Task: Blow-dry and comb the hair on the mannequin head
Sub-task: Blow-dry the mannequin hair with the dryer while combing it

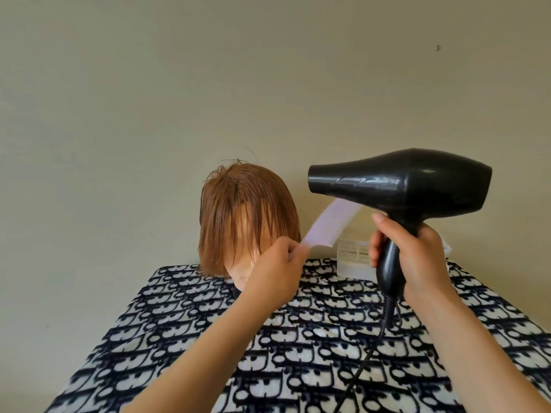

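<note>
A mannequin head point(249, 222) with short ginger hair that looks damp stands at the far edge of the table, strands hanging over its face. My left hand point(274, 266) is in front of its chin and pinches the end of a pale pink comb point(322, 226), which slants up to the right, clear of the hair. My right hand point(414, 257) grips the handle of a black hair dryer point(402, 181). Its nozzle points left at the head from a short distance. The dryer's cord point(369, 353) hangs down over the table.
The table carries a black-and-white patterned cloth point(298, 353). A small white slotted plastic box point(354, 257) stands at the back, behind the dryer handle. A plain beige wall closes the scene behind the table.
</note>
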`<state>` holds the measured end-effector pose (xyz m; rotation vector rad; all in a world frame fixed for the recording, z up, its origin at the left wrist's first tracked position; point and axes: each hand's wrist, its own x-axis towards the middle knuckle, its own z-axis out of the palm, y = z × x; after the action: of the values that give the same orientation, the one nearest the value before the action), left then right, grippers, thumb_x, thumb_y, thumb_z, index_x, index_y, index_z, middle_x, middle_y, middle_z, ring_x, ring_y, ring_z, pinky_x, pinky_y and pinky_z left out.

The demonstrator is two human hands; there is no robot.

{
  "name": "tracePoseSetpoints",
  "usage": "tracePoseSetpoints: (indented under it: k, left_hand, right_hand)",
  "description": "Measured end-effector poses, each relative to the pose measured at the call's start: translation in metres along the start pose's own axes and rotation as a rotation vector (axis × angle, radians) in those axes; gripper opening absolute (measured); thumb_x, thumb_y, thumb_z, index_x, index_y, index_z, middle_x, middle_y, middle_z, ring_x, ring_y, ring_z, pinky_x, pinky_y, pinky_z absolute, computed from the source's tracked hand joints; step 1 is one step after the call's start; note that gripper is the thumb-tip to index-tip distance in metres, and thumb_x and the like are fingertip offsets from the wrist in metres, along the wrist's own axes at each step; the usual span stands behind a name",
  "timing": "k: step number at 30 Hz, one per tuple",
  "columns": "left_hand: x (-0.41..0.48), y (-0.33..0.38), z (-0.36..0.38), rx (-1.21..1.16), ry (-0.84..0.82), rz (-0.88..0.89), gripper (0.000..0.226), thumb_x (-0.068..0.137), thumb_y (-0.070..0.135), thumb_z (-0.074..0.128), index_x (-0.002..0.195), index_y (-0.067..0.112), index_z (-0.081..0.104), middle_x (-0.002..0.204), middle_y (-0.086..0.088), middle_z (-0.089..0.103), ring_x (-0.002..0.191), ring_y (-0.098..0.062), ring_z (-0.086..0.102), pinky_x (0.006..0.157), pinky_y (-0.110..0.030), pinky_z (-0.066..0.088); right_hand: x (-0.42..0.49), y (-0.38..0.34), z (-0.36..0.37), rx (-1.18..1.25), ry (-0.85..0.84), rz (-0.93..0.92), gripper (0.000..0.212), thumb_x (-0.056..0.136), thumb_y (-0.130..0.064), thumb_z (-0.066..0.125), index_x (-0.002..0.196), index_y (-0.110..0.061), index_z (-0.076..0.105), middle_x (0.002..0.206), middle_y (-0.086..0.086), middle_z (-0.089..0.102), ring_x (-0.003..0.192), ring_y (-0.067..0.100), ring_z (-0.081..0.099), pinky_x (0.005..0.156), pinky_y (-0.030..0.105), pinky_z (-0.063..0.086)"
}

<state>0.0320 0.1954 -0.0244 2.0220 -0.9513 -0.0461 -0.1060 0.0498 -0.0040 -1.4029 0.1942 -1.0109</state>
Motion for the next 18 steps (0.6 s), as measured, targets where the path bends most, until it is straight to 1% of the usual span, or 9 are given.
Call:
tracePoseSetpoints:
  k: [3, 5, 7, 9, 11, 13, 15, 17, 18]
  left_hand:
    - [-0.005, 0.01, -0.023, -0.21, 0.058, -0.019, 0.01, 0.099, 0.032, 0.048, 0.099, 0.022, 0.05, 0.079, -0.001, 0.069, 0.052, -0.012, 0.063, 0.046, -0.022, 0.049]
    - [-0.01, 0.011, -0.043, -0.291, 0.154, -0.018, 0.006, 0.1, 0.026, 0.048, 0.102, 0.02, 0.047, 0.078, 0.003, 0.072, 0.053, -0.014, 0.068, 0.045, -0.021, 0.05]
    - [-0.013, 0.007, -0.066, -0.249, 0.318, 0.003, 0.007, 0.1, 0.027, 0.047, 0.099, 0.021, 0.044, 0.076, 0.01, 0.072, 0.056, -0.013, 0.069, 0.046, -0.029, 0.054]
    - [-0.012, 0.003, -0.089, -0.205, 0.467, 0.027, 0.01, 0.1, 0.027, 0.046, 0.093, 0.021, 0.042, 0.076, 0.011, 0.072, 0.058, -0.011, 0.07, 0.051, -0.039, 0.057]
    - [-0.006, -0.002, -0.108, -0.142, 0.535, 0.042, 0.008, 0.1, 0.021, 0.043, 0.093, 0.018, 0.041, 0.073, 0.004, 0.072, 0.058, -0.012, 0.07, 0.06, -0.042, 0.058]
    - [0.002, -0.006, -0.12, 0.003, 0.539, 0.041, 0.002, 0.098, 0.016, 0.041, 0.096, 0.017, 0.04, 0.073, 0.0, 0.07, 0.062, -0.019, 0.068, 0.066, -0.044, 0.056]
    - [0.008, -0.009, -0.128, 0.142, 0.536, 0.031, 0.005, 0.097, 0.021, 0.04, 0.101, 0.018, 0.043, 0.078, -0.003, 0.068, 0.069, -0.025, 0.064, 0.066, -0.042, 0.052]
    - [0.009, -0.011, -0.133, 0.212, 0.545, 0.042, 0.022, 0.098, 0.037, 0.039, 0.097, 0.02, 0.052, 0.077, -0.001, 0.065, 0.072, -0.023, 0.06, 0.059, -0.032, 0.044]
    - [0.009, -0.011, -0.134, 0.235, 0.553, 0.059, 0.029, 0.098, 0.041, 0.038, 0.095, 0.02, 0.057, 0.074, 0.001, 0.063, 0.072, -0.02, 0.059, 0.057, -0.029, 0.042]
  right_hand:
    - [0.001, -0.004, 0.002, 0.008, -0.014, -0.018, 0.031, 0.092, -0.022, 0.07, 0.061, -0.024, 0.069, 0.057, 0.005, 0.063, 0.047, 0.019, 0.058, 0.05, 0.027, 0.053]
    - [0.001, -0.005, 0.001, 0.004, -0.003, -0.015, 0.03, 0.091, -0.024, 0.071, 0.061, -0.024, 0.07, 0.057, 0.004, 0.064, 0.049, 0.019, 0.06, 0.054, 0.03, 0.054]
    - [0.003, -0.005, -0.001, -0.017, 0.002, -0.008, 0.03, 0.089, -0.026, 0.072, 0.06, -0.024, 0.069, 0.056, 0.003, 0.063, 0.05, 0.02, 0.06, 0.059, 0.035, 0.053]
    - [0.004, -0.006, -0.002, -0.079, -0.059, 0.001, 0.033, 0.087, -0.028, 0.074, 0.056, -0.02, 0.064, 0.053, 0.004, 0.059, 0.049, 0.021, 0.059, 0.06, 0.037, 0.052]
    - [0.004, -0.005, 0.001, -0.195, -0.134, -0.028, 0.039, 0.088, -0.028, 0.073, 0.054, -0.015, 0.06, 0.051, 0.007, 0.057, 0.047, 0.021, 0.058, 0.057, 0.033, 0.052]
    - [0.004, -0.003, 0.007, -0.304, -0.109, -0.113, 0.04, 0.092, -0.026, 0.071, 0.056, -0.01, 0.061, 0.05, 0.008, 0.06, 0.046, 0.019, 0.059, 0.055, 0.027, 0.053]
    - [0.005, -0.002, 0.012, -0.328, -0.072, -0.145, 0.039, 0.093, -0.026, 0.07, 0.059, -0.009, 0.062, 0.05, 0.009, 0.061, 0.047, 0.02, 0.061, 0.058, 0.029, 0.052]
    - [0.006, -0.002, 0.015, -0.294, -0.11, -0.112, 0.042, 0.093, -0.026, 0.07, 0.056, -0.008, 0.061, 0.049, 0.009, 0.059, 0.046, 0.023, 0.059, 0.06, 0.035, 0.051]
    - [0.006, -0.001, 0.016, -0.296, -0.113, -0.111, 0.042, 0.093, -0.025, 0.07, 0.055, -0.009, 0.061, 0.049, 0.009, 0.06, 0.046, 0.022, 0.059, 0.06, 0.035, 0.05]
